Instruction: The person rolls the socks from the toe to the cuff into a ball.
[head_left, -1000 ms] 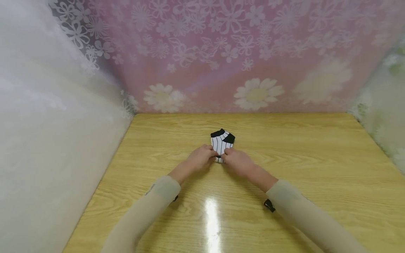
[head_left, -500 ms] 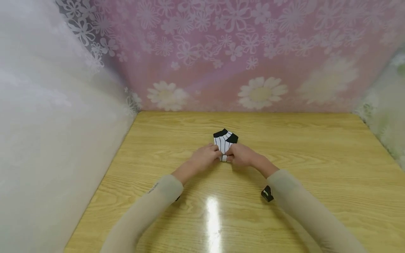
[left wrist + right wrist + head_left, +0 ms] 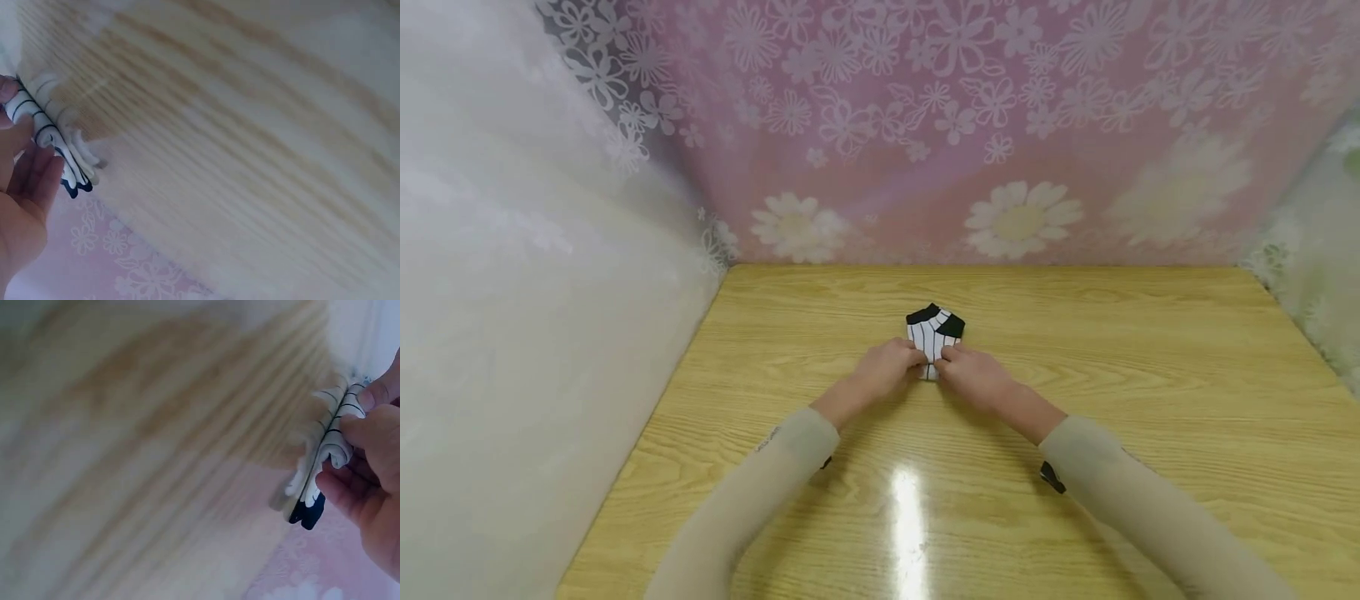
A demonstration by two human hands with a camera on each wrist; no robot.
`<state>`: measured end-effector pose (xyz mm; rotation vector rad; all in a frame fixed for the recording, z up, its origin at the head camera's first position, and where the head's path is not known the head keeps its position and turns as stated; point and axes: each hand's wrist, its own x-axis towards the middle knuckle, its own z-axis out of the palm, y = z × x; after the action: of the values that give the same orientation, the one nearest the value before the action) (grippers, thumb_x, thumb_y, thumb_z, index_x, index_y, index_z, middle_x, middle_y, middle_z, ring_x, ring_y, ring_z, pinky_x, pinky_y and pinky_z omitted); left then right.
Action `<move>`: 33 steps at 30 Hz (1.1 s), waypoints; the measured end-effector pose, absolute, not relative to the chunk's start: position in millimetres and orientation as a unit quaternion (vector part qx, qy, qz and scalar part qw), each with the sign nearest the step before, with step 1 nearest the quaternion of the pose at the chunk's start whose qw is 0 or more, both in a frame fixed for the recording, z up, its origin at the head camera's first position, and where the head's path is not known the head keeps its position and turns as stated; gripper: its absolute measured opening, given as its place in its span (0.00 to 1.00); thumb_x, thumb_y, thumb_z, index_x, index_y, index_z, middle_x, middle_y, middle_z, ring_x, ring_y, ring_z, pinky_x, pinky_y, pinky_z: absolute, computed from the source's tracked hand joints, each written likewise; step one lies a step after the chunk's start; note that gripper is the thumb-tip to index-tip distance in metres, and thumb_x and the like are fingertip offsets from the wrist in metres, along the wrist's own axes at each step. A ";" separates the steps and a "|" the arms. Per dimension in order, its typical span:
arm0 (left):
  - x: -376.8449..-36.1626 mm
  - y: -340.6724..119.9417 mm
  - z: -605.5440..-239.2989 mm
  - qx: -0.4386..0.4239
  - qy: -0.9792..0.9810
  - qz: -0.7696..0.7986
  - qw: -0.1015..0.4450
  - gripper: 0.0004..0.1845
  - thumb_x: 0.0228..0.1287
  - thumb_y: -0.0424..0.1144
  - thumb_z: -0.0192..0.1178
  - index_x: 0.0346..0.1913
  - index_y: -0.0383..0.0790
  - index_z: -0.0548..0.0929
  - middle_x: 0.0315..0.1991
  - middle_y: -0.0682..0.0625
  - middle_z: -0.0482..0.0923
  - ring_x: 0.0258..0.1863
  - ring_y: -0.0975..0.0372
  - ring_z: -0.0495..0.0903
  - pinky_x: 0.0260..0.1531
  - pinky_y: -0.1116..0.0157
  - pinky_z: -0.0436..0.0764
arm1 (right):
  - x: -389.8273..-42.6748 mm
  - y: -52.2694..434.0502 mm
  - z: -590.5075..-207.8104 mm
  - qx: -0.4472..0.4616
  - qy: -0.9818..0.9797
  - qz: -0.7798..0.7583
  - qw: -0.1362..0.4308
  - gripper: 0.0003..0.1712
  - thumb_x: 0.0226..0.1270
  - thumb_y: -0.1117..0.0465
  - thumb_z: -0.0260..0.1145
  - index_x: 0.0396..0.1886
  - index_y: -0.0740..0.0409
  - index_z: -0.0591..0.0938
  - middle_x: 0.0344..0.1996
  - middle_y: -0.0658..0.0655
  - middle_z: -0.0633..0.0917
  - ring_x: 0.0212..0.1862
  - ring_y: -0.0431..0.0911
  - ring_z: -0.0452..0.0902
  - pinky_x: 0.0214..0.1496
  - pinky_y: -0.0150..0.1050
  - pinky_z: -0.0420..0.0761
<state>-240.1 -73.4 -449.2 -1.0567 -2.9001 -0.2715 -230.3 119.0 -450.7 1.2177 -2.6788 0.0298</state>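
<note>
A small folded white sock with thin black stripes and black trim [image 3: 933, 337] lies near the middle of the wooden table [image 3: 1150, 375]. My left hand [image 3: 883, 372] pinches the sock's near left edge. From the other side my right hand [image 3: 973, 375] pinches its near right edge. In the left wrist view the left fingers [image 3: 34, 175] lie against the striped sock [image 3: 59, 153]. The right wrist view shows the right thumb and fingers [image 3: 365, 434] curled round the layered edge of the sock [image 3: 325, 462].
A pink flowered curtain [image 3: 970, 125] hangs behind the table's far edge. White sheeting [image 3: 512, 292] closes the left side, and pale flowered sheeting [image 3: 1315, 250] closes the right. A bright glare spot [image 3: 906, 517] lies on the wood between my forearms.
Both hands have crept a little forward along the sock's near end. The right wrist lifted half a second ago and has dropped back. The sock stays where it was.
</note>
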 end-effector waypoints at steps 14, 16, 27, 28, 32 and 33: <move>-235.9 -68.2 -451.2 -0.353 -0.936 -0.009 0.007 0.10 0.74 0.41 0.57 0.52 0.46 0.85 0.47 0.50 0.78 0.49 0.58 0.75 0.41 0.63 0.83 | -242.7 119.0 -442.4 0.355 -0.924 0.140 -0.034 0.12 0.66 0.67 0.65 0.21 0.59 0.81 0.21 0.51 0.73 0.27 0.44 0.66 0.30 0.37 0.70; -237.3 -66.6 -451.2 -0.344 -0.939 -0.015 -0.012 0.12 0.75 0.40 0.56 0.54 0.46 0.84 0.47 0.49 0.76 0.48 0.58 0.73 0.39 0.63 0.83 | -237.6 117.2 -439.2 0.360 -0.928 0.095 -0.010 0.07 0.66 0.65 0.67 0.28 0.60 0.85 0.26 0.53 0.75 0.31 0.46 0.68 0.33 0.39 0.75; -244.6 -67.2 -449.8 -0.319 -0.947 -0.040 0.013 0.13 0.73 0.43 0.58 0.54 0.47 0.86 0.46 0.49 0.76 0.45 0.58 0.71 0.44 0.64 0.78 | -239.5 119.5 -444.7 0.367 -0.929 0.038 0.021 0.07 0.70 0.63 0.65 0.38 0.63 0.85 0.35 0.58 0.77 0.39 0.52 0.74 0.41 0.46 0.82; -243.9 -67.9 -449.6 -0.327 -0.944 -0.029 0.027 0.12 0.72 0.43 0.60 0.53 0.47 0.86 0.46 0.49 0.77 0.45 0.57 0.72 0.44 0.64 0.78 | -241.2 120.0 -444.3 0.371 -0.927 0.049 0.014 0.06 0.70 0.64 0.64 0.37 0.63 0.85 0.34 0.58 0.77 0.39 0.52 0.74 0.40 0.46 0.82; -241.1 -69.0 -449.7 -0.357 -0.932 0.001 0.060 0.10 0.70 0.40 0.62 0.51 0.45 0.84 0.45 0.49 0.81 0.46 0.57 0.77 0.46 0.63 0.80 | -250.0 121.3 -440.6 0.384 -0.917 0.100 -0.030 0.06 0.67 0.67 0.64 0.29 0.62 0.83 0.29 0.55 0.77 0.33 0.48 0.73 0.35 0.41 0.78; -240.7 -68.7 -449.8 -0.359 -0.931 0.001 0.063 0.09 0.70 0.40 0.62 0.49 0.45 0.84 0.45 0.49 0.81 0.45 0.57 0.78 0.46 0.63 0.81 | -252.2 121.4 -439.2 0.387 -0.914 0.113 -0.042 0.08 0.67 0.68 0.65 0.27 0.62 0.82 0.26 0.55 0.78 0.32 0.47 0.72 0.33 0.40 0.76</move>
<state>-240.7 -68.7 -449.8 -1.0837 -2.8130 0.0036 -252.2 121.4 -439.2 1.2498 -2.9507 0.3650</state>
